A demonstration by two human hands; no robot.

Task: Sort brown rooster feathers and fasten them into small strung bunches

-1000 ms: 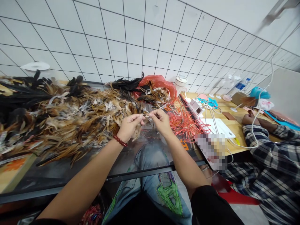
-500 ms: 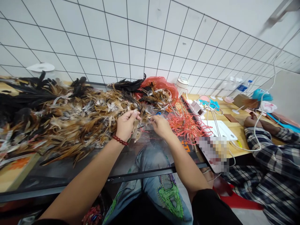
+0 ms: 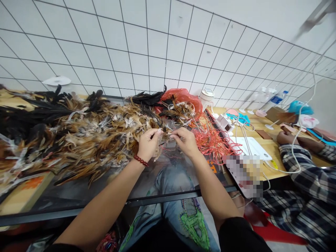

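Note:
My left hand [image 3: 149, 143], with a red bead bracelet [image 3: 141, 160] on its wrist, is closed in a pinch. Brown and pale feather tips [image 3: 158, 152] stick out beside its fingers, so it seems to hold a small feather. Just to the right, my right hand [image 3: 187, 141] pinches thumb and fingertips together; whatever lies between them is too small to make out. Both hands hover close together over the dark tabletop [image 3: 136, 187]. A large heap of brown, white and black feathers [image 3: 102, 136] spreads left of them.
Tangled red-orange cord [image 3: 210, 141] lies to the right, with a red plastic bag [image 3: 181, 94] and white lidded cup [image 3: 207, 96] behind. A white power adapter [image 3: 225, 123] and a phone-like slab [image 3: 240, 178] sit further right. Beyond is another person's plaid sleeve [image 3: 299, 161].
The view has shifted slightly, moving everything a little rightward and down. My right hand has turned, its fingers now raised and pointing toward my left hand's fingertips. Both hands stay pinched.

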